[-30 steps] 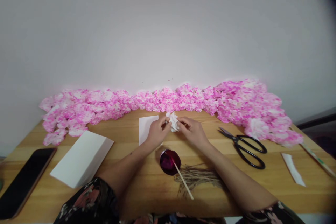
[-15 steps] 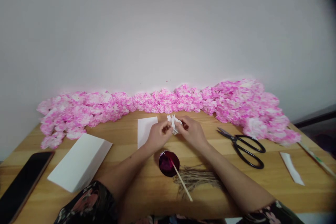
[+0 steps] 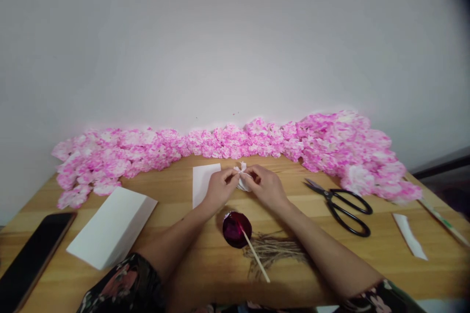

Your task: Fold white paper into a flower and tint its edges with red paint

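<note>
Your forearms slant inward from either side of the bowl (image 3: 232, 235) and bring your hands together beyond it. Your left hand (image 3: 223, 185), back turned up and fingers curled, pinches the crumpled paper (image 3: 243, 184) between thumb and fingertips. Your right hand (image 3: 269, 187) mirrors it, wrist angled inward, gripping the same paper from the other side. That paper sits between your fingertips, beyond the bowl. The sheet (image 3: 201, 181) lies beyond the bowl to its left; the scissors (image 3: 328, 195) lie well to its right.

Dish (image 3: 232, 231) before held paper (image 3: 243, 184), flowers (image 3: 229, 142) behind along wall (image 3: 235, 39); phone (image 3: 35, 254) left, scissors (image 3: 329, 196) right
</note>
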The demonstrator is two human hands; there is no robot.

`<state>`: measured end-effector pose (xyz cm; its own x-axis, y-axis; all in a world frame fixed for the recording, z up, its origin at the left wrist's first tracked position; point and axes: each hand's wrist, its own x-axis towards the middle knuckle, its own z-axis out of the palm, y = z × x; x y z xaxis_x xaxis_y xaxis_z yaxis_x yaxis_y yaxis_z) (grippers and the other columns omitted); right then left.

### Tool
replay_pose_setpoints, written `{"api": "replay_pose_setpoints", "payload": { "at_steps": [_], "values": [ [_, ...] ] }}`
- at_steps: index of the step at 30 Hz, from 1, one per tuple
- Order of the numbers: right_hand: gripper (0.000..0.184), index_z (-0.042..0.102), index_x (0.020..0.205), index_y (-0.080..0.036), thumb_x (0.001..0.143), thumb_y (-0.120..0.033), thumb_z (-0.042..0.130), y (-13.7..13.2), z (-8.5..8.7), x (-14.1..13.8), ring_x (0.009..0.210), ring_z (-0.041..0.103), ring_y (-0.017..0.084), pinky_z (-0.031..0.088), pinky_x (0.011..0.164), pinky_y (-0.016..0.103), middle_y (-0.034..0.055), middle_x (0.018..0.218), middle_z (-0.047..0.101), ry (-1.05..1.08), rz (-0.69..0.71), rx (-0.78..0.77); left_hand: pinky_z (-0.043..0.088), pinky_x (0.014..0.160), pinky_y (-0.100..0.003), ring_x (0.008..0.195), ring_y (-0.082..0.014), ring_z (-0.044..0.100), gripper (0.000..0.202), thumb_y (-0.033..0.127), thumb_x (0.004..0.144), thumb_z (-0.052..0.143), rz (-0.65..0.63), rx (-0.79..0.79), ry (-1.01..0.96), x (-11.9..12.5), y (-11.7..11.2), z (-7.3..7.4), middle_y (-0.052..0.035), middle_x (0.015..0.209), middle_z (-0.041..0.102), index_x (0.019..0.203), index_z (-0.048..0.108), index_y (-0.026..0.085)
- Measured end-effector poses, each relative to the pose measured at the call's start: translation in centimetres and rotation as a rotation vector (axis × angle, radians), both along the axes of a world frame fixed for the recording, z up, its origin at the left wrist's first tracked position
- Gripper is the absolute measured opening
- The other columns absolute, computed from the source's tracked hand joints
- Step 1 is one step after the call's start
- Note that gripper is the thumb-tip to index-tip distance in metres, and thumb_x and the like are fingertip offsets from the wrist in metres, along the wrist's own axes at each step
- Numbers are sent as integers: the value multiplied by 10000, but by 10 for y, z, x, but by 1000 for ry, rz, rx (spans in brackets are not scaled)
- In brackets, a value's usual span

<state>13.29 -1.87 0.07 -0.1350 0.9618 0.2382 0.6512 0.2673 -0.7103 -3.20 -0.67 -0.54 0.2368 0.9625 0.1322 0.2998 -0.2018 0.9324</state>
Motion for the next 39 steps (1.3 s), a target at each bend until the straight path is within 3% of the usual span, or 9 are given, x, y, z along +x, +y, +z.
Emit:
{"api": "replay_pose_setpoints", "payload": {
  "at_steps": [3, 6, 11, 18, 23, 29, 34, 39],
  "values": [
    [301, 630, 758, -203, 883, -454, 521, 3, -1, 3, 598, 519, 144, 363, 561, 259, 5, 672, 617, 96, -54, -59, 364, 576, -208, 594, -105, 481, 264, 326, 835, 512, -36, -20, -14, 2, -2, -2, 13, 617, 550, 655, 584, 146],
    [336, 593, 689, -190, 856, -477, 542, 8, -4, 5, 578, 491, 133, 372, 546, 252, -8, 622, 565, 347, -73, -159, 395, 569, -216, 567, -107, 492, 274, 359, 812, 533, -20, -94, -105, 2, -1, -4, 7, 598, 557, 656, 598, 144],
    [399, 590, 737, -188, 823, -573, 533, 14, -3, 10, 527, 489, 132, 398, 481, 255, -8, 624, 557, 644, -54, -372, 449, 570, -230, 552, -112, 530, 284, 410, 779, 572, 53, -187, -246, -1, 6, -5, 1, 605, 592, 708, 637, 143],
    [397, 667, 797, -186, 889, -520, 472, 9, 19, 17, 731, 600, 184, 449, 644, 284, 40, 773, 668, 354, 6, -159, 440, 549, -219, 524, -98, 529, 297, 413, 806, 578, 139, -134, -294, -5, 9, -6, 12, 584, 600, 717, 642, 137],
    [213, 694, 878, -212, 841, -380, 570, 8, 12, 15, 696, 606, 180, 428, 643, 285, 22, 831, 715, 201, 23, -144, 460, 530, -214, 532, -101, 550, 332, 458, 830, 555, 126, -153, -355, -4, 8, -2, -3, 618, 621, 766, 622, 139],
    [187, 687, 862, -207, 835, -310, 533, 8, 8, 11, 687, 611, 173, 428, 652, 283, 13, 814, 717, 229, 27, -160, 480, 482, -214, 631, -134, 618, 391, 502, 850, 531, -15, -184, -290, -2, 5, -3, -26, 785, 625, 1035, 562, 159],
    [153, 661, 854, -201, 811, -296, 549, 6, 8, 9, 710, 617, 169, 437, 665, 281, 14, 799, 704, 266, 29, -175, 465, 512, -199, 606, -110, 600, 297, 324, 787, 624, 27, -154, -241, 1, 5, -6, -1, 765, 643, 1017, 523, 168],
    [146, 627, 881, -195, 804, -296, 557, 11, 2, 10, 718, 616, 162, 441, 668, 278, 16, 810, 692, 332, 32, -189, 467, 536, -200, 541, -91, 583, 238, 235, 762, 580, 5, -179, -338, 2, 5, -7, 16, 688, 646, 977, 510, 160]
  ]
}}
